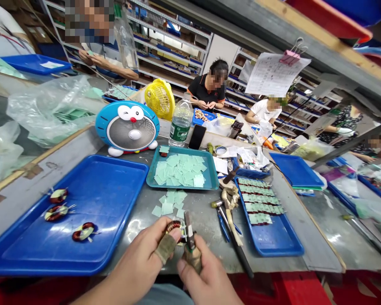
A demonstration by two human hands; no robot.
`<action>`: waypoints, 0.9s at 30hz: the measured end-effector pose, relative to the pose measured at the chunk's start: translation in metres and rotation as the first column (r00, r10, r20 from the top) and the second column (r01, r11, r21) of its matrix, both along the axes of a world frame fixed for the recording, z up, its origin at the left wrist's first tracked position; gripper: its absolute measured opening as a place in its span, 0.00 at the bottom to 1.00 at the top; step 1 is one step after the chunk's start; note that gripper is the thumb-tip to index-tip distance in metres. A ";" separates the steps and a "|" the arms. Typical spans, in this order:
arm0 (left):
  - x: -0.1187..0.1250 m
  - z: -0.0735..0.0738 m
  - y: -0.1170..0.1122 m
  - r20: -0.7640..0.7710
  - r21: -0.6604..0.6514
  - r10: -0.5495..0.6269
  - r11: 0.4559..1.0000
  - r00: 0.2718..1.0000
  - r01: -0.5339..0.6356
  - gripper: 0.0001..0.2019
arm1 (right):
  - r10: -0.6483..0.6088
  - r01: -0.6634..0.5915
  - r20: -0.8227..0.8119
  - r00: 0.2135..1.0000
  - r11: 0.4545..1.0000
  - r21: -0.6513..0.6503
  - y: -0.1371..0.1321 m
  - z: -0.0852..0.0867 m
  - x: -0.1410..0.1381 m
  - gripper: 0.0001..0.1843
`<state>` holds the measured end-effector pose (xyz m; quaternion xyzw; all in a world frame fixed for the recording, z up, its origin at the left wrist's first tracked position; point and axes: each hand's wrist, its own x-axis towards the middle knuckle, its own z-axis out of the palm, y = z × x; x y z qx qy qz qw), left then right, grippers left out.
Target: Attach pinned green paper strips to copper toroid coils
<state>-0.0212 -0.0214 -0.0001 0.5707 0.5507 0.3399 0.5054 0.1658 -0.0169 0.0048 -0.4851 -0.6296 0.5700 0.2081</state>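
Copper-wound toroid coil — it's pinched in the closed left hand, while the right hand is gripping a narrow hand tool just beside the coil — working at its wire.

The near-left tray is bright blue, the teal tray ahead holds pale green squares, and the toroid coil shows striped reddish-brown copper windings.

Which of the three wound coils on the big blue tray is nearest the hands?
The toroid coil at the front of the blue tray, nearest the left hand; the upper coil and middle coil lie farther back and farther left.
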 end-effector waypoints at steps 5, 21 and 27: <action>-0.001 0.002 0.000 -0.075 0.033 0.002 0.999 0.997 0.000 0.18 | 0.109 -0.118 0.127 0.986 0.991 0.061 -0.002 0.001 0.000 0.20; -0.010 -0.001 -0.008 -0.035 0.033 -0.006 0.999 0.999 0.007 0.18 | 0.034 -0.043 0.060 0.998 0.986 0.164 -0.008 -0.002 -0.018 0.17; -0.013 -0.003 -0.011 0.094 -0.032 0.009 0.999 0.996 -0.006 0.21 | 0.084 -0.084 -0.095 0.992 0.996 0.002 -0.004 0.016 -0.020 0.14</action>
